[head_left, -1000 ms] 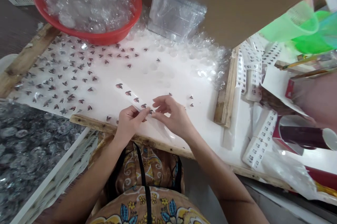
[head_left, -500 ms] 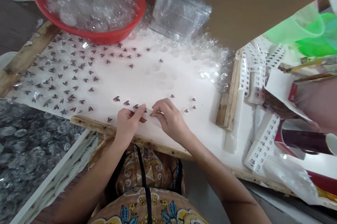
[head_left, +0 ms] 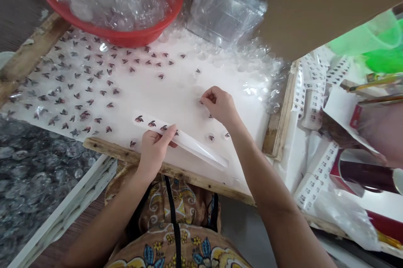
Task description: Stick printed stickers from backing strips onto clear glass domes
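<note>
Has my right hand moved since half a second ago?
Yes: the right hand has moved away from the near wooden rail, farther out over the white tabletop.

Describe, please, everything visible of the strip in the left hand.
The strip is long, narrow, whitish and glossy, like coated paper. Four dark, reddish motifs show toward its left end, the fourth partly covered by the left hand, which pinches the strip; the right stretch looks bare. It slants down rightward over the white surface; whether they touch is unclear.
</note>
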